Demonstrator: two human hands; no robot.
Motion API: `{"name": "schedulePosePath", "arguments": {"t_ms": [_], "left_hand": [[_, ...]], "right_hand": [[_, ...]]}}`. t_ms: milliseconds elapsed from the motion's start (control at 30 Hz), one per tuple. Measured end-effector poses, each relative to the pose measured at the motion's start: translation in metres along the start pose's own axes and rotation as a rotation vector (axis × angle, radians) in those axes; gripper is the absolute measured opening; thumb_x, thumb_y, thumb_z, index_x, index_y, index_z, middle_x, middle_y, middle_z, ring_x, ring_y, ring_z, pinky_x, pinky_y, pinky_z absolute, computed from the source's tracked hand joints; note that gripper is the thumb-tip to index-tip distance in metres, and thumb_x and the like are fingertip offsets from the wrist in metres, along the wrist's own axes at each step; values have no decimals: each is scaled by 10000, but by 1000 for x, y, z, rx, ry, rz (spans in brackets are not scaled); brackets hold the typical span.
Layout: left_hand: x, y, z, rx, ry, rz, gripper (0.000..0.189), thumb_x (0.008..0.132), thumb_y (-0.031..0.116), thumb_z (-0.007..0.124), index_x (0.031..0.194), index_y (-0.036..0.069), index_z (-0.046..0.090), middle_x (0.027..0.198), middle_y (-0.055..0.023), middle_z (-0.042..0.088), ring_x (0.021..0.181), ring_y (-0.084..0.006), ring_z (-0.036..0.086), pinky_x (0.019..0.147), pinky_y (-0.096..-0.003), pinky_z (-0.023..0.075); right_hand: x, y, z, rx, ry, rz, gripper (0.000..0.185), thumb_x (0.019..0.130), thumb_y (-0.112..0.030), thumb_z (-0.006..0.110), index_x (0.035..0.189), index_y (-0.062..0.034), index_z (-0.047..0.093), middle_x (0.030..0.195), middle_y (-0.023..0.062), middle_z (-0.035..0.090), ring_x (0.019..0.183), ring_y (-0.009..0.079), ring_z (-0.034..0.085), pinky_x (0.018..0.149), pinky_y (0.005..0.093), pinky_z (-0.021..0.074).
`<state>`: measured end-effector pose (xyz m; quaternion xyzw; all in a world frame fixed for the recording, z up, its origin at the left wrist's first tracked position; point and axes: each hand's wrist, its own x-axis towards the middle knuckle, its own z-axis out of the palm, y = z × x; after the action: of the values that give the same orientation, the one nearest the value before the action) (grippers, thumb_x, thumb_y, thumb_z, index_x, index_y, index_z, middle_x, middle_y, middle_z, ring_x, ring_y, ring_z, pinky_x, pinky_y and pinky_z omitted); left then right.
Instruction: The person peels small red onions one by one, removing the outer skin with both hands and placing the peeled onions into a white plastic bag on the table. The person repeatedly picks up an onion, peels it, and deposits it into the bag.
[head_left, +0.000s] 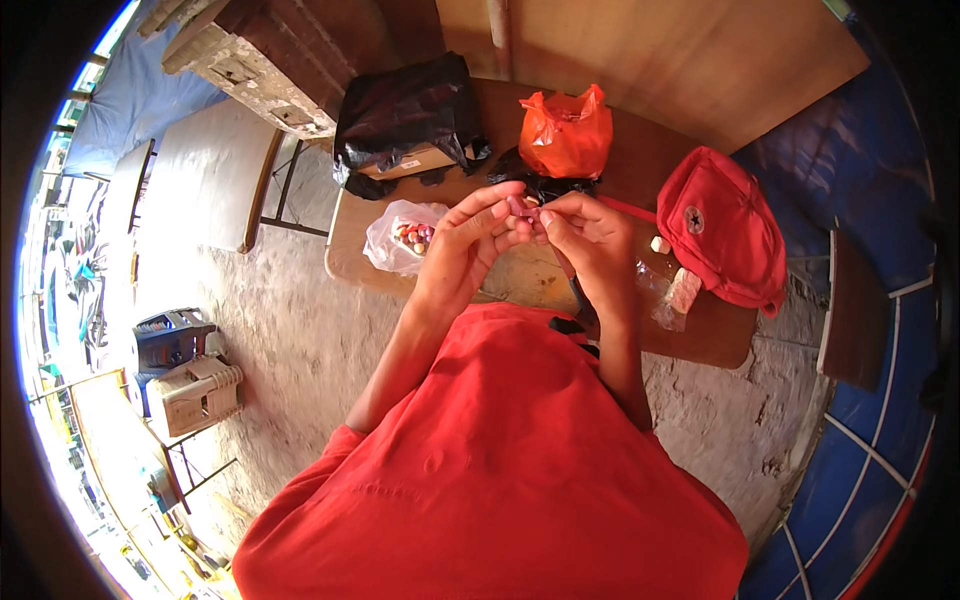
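Note:
My left hand (465, 244) and my right hand (592, 240) meet above the near side of a brown table (724, 341). Between their fingertips is a small purplish-pink piece (523, 207); its exact kind is too small to tell. Thumb and fingers of both hands pinch it, and a small pale bit shows beside it. Just left of my left hand, a clear plastic bag (386, 251) lies spread on the table. Several small round pieces in red, orange, cream and purple (415, 236) sit in it.
A black plastic bag over a carton (409, 112) and an orange plastic bag (566, 135) stand at the back. At right are a red backpack (724, 225), a small white block (661, 244) and a pale wrapped block (683, 290). Stacked plastic stools (195, 394) stand on the floor at left.

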<state>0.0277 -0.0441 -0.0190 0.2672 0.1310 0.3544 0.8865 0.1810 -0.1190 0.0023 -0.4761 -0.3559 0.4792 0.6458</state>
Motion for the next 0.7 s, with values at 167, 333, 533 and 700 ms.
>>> {"name": "schedulePosePath", "arguments": {"t_ms": [167,333,533,700], "left_hand": [[4,4,-2,-6,22,5,326,991,99,484,1289,-29,502,1127,-149,632,934,-180,651,887,-307,532],[5,11,-9,-38,29,42,256,993,100,476,1211,-21,534,1125,-158,631,938,-182,651,884,-308,536],[1,12,-15,11,138,17,171,984,90,487,1087,-19,568,1150,-153,610,954,-181,643,902,-310,533],[-4,10,-20,2,191,35,163,978,66,484,1082,-25,570,1125,-148,617,1001,-197,645,932,-319,529]], "right_hand": [[2,0,-4,-4,22,3,120,920,-46,607,974,53,648,905,74,677,813,98,631,738,236,520],[34,26,-38,-54,74,-15,165,916,-89,620,968,57,674,842,71,685,728,95,632,689,232,524],[185,111,-127,-341,406,-72,179,829,-164,689,759,1,680,671,54,666,578,119,622,527,257,481],[257,166,-158,-1094,354,-66,164,751,-214,665,790,-70,731,790,147,703,769,328,687,704,424,534]]}}
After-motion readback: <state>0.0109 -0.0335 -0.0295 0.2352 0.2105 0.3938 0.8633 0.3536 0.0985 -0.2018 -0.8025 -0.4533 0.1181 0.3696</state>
